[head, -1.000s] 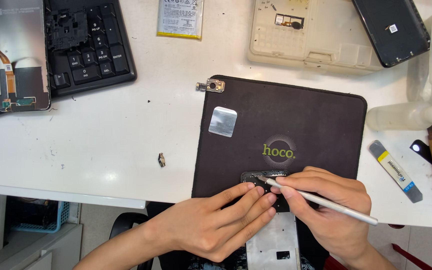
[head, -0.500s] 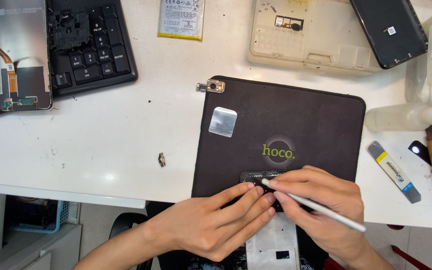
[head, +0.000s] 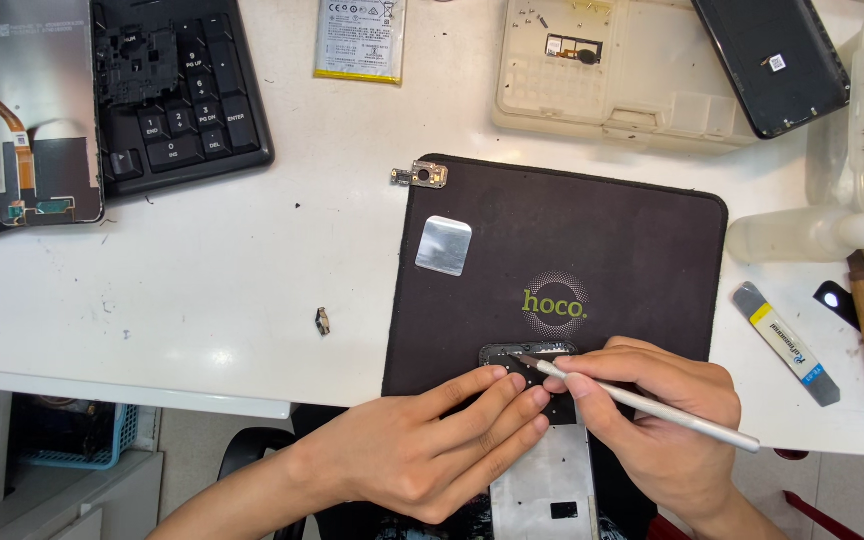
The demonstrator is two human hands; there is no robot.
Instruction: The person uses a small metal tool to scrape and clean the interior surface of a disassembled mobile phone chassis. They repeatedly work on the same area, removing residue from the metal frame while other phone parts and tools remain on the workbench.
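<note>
Two hands hold much as a second ago; little has moved. Left hand (head: pixel 432 450) lies flat, fingers together, fingertips pressing the top end of the opened phone frame (head: pixel 542 440) at the near edge of the black work mat (head: pixel 562 250). Right hand (head: pixel 657 415) pinches a white slim tool (head: pixel 642 403) pen-style, its tip still on the frame's dark upper part, so probing goes on at one spot. Surface: white bench (head: pixel 202 280); keyboard (head: pixel 152 90) far left, battery (head: pixel 360 38) far centre, beige tray (head: pixel 632 80) far right, small foil square (head: pixel 443 245) on mat.
</note>
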